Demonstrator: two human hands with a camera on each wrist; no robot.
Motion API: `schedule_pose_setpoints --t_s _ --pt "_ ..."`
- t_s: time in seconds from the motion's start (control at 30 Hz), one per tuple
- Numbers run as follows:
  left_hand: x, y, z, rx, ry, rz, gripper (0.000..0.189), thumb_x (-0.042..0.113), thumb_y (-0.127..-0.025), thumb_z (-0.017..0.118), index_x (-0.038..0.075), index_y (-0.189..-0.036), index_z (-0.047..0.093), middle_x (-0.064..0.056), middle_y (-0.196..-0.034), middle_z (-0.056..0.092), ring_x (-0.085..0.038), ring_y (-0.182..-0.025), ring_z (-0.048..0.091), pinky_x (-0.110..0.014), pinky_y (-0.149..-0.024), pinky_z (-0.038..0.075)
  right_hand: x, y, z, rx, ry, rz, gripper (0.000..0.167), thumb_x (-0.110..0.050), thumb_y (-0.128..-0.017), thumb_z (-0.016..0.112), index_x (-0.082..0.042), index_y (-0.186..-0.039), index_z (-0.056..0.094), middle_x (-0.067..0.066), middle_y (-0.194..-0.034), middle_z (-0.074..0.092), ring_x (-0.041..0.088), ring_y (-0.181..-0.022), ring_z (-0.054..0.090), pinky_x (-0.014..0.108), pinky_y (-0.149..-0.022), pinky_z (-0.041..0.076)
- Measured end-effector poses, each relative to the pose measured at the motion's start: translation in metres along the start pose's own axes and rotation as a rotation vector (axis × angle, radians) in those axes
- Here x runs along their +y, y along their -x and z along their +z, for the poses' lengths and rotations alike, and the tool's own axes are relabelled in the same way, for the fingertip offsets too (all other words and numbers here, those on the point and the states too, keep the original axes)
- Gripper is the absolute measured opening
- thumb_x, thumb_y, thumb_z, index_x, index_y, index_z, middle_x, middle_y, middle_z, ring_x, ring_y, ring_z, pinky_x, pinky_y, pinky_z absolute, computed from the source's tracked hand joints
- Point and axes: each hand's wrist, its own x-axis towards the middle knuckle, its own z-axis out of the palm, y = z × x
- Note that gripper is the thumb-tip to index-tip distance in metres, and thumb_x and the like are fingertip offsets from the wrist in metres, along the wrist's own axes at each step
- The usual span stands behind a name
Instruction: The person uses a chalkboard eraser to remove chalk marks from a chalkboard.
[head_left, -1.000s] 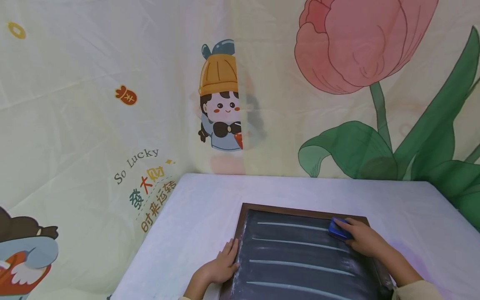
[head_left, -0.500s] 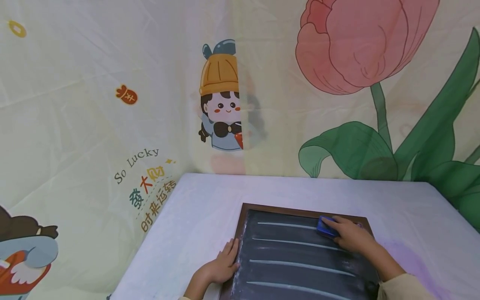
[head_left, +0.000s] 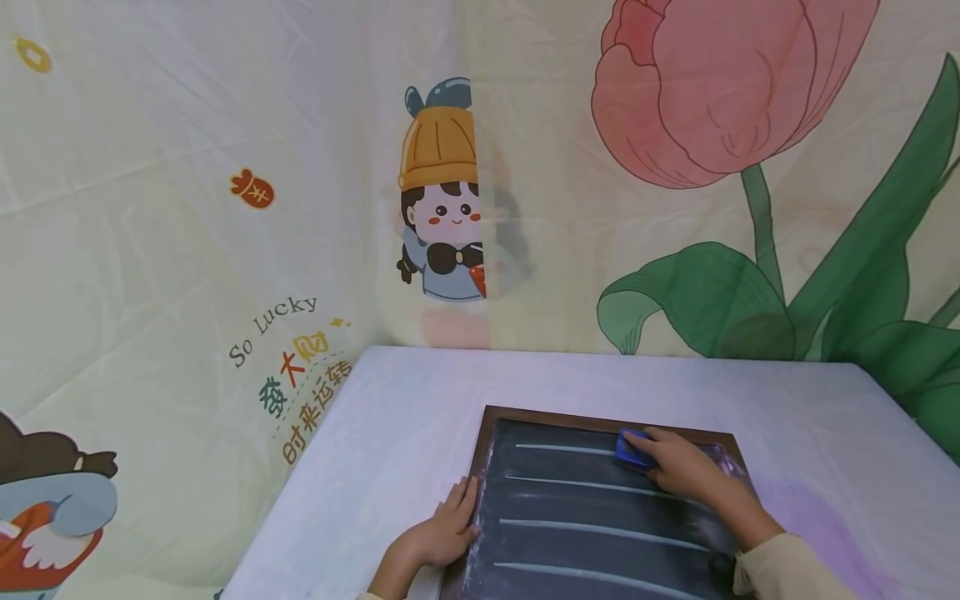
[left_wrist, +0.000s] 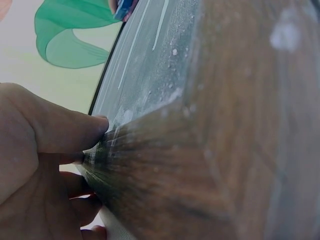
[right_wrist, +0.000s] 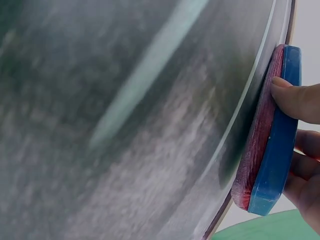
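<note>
A chalkboard (head_left: 592, 512) in a brown wooden frame lies on the white table, with several pale chalk lines drawn across it. My right hand (head_left: 686, 467) grips a blue chalkboard eraser (head_left: 632, 449) near the far edge, over the right part of the top line. In the right wrist view the eraser (right_wrist: 280, 150) shows a reddish felt side facing the board, with the thumb and fingers on its blue back. My left hand (head_left: 447, 525) rests against the frame's left edge with fingers extended. The left wrist view shows the thumb (left_wrist: 75, 127) at the wooden frame (left_wrist: 165, 165).
The white table (head_left: 420, 392) extends beyond the board and carries a purple smudge (head_left: 817, 525) to the right. Printed cloth (head_left: 547, 167) with a pink tulip and cartoon figures hangs behind. Smeared chalk (right_wrist: 165, 145) marks the board's right side.
My right hand has slid the eraser leftward along the top chalk line, and the line's right end is gone where it passed. The left hand has stayed in place.
</note>
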Motion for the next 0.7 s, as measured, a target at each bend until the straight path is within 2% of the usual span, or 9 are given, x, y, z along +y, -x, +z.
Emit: schedule_pose_setpoints --t_s 0.27,0.7 --pt "0.001 0.001 -0.001 -0.005 -0.003 0.016 0.066 0.019 -0.093 0.045 -0.009 -0.142 0.011 -0.033 -0.147 0.008 -0.047 -0.136 0.007 -0.064 -0.103 0.015 -0.01 -0.008 0.0 -0.03 0.002 0.01 0.059 -0.002 -0.073 0.069 -0.007 -0.129 0.051 0.028 -0.122 0.05 0.042 -0.107 0.052 0.054 -0.083 0.046" --pt "-0.001 -0.001 -0.001 -0.005 -0.018 -0.001 0.066 0.019 -0.093 0.045 -0.008 -0.143 0.012 -0.032 -0.147 0.009 -0.045 -0.137 0.008 -0.063 -0.104 0.015 -0.022 -0.021 0.004 -0.043 0.009 -0.008 0.061 -0.004 -0.075 0.069 -0.009 -0.132 0.049 0.026 -0.123 0.05 0.041 -0.109 0.052 0.053 -0.086 0.045"
